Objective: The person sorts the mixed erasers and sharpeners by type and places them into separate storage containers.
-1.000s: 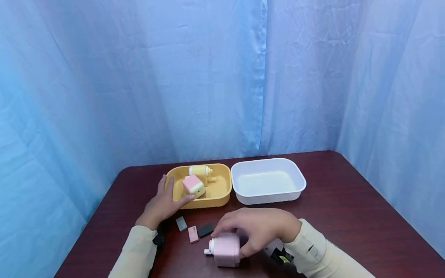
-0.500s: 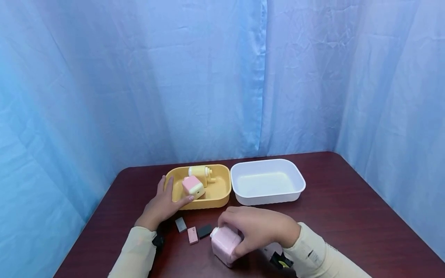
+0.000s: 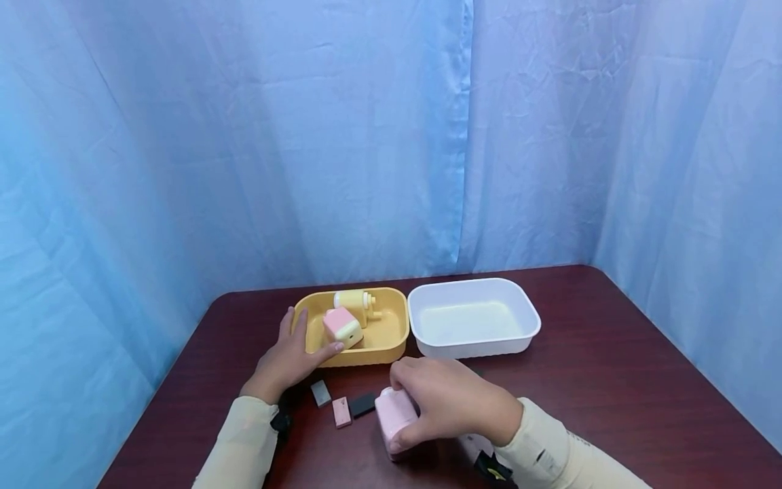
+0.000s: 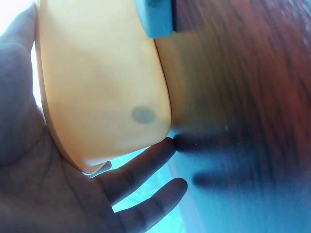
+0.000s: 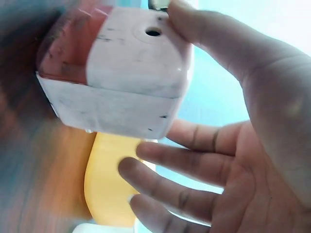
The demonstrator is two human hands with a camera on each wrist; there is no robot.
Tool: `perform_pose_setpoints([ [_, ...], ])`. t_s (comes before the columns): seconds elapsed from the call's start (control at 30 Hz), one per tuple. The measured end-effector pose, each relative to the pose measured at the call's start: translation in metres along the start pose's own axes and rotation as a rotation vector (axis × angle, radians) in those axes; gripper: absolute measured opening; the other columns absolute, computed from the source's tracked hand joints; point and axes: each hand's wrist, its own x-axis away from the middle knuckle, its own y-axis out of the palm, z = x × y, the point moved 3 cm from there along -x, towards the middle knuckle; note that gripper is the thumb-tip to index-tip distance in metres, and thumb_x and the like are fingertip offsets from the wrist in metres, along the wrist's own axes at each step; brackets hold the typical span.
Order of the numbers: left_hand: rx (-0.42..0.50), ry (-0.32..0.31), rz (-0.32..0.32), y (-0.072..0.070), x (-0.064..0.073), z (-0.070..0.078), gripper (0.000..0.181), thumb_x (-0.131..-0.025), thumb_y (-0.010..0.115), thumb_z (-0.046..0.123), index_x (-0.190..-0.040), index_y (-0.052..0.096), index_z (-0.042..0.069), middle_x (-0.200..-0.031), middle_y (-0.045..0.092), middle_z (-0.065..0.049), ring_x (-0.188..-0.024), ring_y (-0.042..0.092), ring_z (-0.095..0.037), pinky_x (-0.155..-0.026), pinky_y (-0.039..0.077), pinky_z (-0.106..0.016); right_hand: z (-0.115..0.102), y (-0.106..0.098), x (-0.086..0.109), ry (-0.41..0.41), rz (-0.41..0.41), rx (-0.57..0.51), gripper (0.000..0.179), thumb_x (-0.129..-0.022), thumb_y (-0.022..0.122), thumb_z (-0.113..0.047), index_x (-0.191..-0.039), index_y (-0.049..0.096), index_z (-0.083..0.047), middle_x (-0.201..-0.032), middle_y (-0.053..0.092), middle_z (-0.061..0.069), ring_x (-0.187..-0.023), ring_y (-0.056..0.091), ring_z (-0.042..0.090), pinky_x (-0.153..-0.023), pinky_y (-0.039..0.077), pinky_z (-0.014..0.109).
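My right hand grips a pink pencil sharpener over the near part of the table, thumb on its near end and fingers at the far end. In the right wrist view the sharpener shows its pencil hole and a see-through reddish shavings drawer. My left hand holds the left end of a yellow bin, its thumb over the front rim. The left wrist view has two fingers round the corner of that bin. Inside lie a yellow sharpener and a pink-and-cream one.
A white bin stands right of the yellow one. In front of them lie small grey, pink and black blocks. A pale rounded thing shows partly under the right wrist. A blue curtain hangs behind the table.
My right hand has turned the pink sharpener so its white crank end swings from pointing left to pointing away from me. The left hand stays on the yellow bin.
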Motion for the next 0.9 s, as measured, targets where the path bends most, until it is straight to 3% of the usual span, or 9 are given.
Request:
perform_pose_setpoints([
  [0.2,0.003,-0.003,0.002,-0.0008,0.0002,0.0012,0.131,-0.077,0.053,0.094,-0.168,0.003,0.014,-0.174,-0.008,-0.016,-0.139,0.047,-0.051,-0.101,0.049,-0.065,-0.0032,0.0028,-0.0017,-0.020,0.033,0.034,0.063,-0.068,0.081,-0.075,-0.100,0.056,-0.027,-0.089,0.053,-0.016,-0.078,0.050,0.004,-0.061,0.043,0.023],
  [0.47,0.001,-0.014,-0.008,-0.0018,0.0015,0.0021,0.131,-0.077,0.053,0.093,-0.168,0.002,0.014,-0.174,-0.008,-0.016,-0.140,0.046,-0.051,-0.102,0.048,-0.066,-0.0017,0.0038,0.0000,-0.126,-0.016,-0.006,0.078,-0.069,0.087,-0.064,-0.132,0.059,-0.028,-0.119,0.062,-0.015,-0.099,0.057,0.001,-0.080,0.052,0.023],
  [0.9,0.003,-0.014,-0.011,-0.0018,0.0026,0.0020,0.130,-0.077,0.052,0.093,-0.168,0.003,0.014,-0.174,-0.008,-0.016,-0.138,0.048,-0.052,-0.101,0.048,-0.066,0.0022,0.0060,-0.0032,-0.190,-0.026,-0.048,0.062,-0.076,0.084,-0.061,-0.126,0.064,-0.029,-0.113,0.062,-0.019,-0.094,0.056,-0.001,-0.076,0.049,0.018],
])
